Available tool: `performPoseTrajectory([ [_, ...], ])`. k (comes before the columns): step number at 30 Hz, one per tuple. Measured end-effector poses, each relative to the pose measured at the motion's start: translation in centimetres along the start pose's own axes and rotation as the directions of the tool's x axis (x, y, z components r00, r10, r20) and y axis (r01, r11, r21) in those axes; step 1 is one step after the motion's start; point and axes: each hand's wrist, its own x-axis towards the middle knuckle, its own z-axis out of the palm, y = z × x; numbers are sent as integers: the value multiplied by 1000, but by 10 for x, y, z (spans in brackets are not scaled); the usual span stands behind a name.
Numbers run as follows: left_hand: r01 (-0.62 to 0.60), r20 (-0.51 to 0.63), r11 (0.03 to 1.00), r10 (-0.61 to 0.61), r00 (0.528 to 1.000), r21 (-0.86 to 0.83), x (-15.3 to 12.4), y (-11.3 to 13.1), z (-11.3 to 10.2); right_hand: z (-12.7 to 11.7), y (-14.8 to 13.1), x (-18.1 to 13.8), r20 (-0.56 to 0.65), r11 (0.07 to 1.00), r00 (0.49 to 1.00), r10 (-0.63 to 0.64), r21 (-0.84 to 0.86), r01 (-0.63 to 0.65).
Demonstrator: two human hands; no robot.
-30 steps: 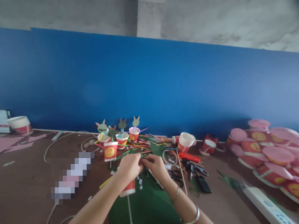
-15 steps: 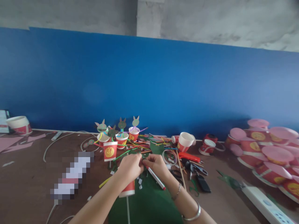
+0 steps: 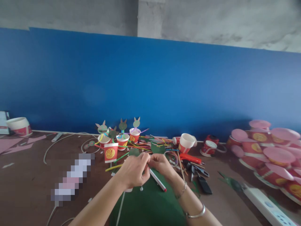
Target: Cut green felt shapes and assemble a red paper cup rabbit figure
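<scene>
My left hand (image 3: 134,171) and my right hand (image 3: 162,164) meet fingertip to fingertip above a dark green sheet (image 3: 150,204). Both pinch something small at about the same spot; I cannot make out what it is. A white marker with a red end (image 3: 158,180) sticks out below my right hand, held in it. A thin white stick (image 3: 120,204) runs down from under my left hand, and a bit of a cup (image 3: 128,190) shows beneath it. A red paper cup (image 3: 111,152) stands just beyond my left hand.
Red cups with paper rabbit heads on sticks (image 3: 122,133) and a heap of coloured straws (image 3: 143,146) lie behind the hands. Scissors and dark tools (image 3: 196,171) sit right of them. Pink-lidded red cups (image 3: 270,153) crowd the far right. A white power strip (image 3: 266,202) lies near right.
Both hands have lifted and moved a little nearer to me. The red cup under my left hand is now almost hidden and its stick has tilted. The marker has come into view.
</scene>
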Motion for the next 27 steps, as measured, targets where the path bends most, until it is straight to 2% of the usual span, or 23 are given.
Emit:
performPoseTrajectory([
  [3, -192, -20, 981, 192, 981, 4, -3, -1, 1, -6, -5, -1, -16, 1000, 1000, -3, -30, 2],
  [7, -295, -56, 955, 295, 954, 7, -5, 0, 5, -9, -7, 0, -11, 999, 1000, -24, -40, 23],
  [14, -364, -76, 931, 361, 929, -16, -5, 5, 6, -6, -5, 3, -103, 998, 995, 14, -63, -21],
  [27, -349, -25, 937, 349, 937, 3, -6, 13, 5, 2, -8, 1, -150, 991, 989, -12, -130, -8],
])
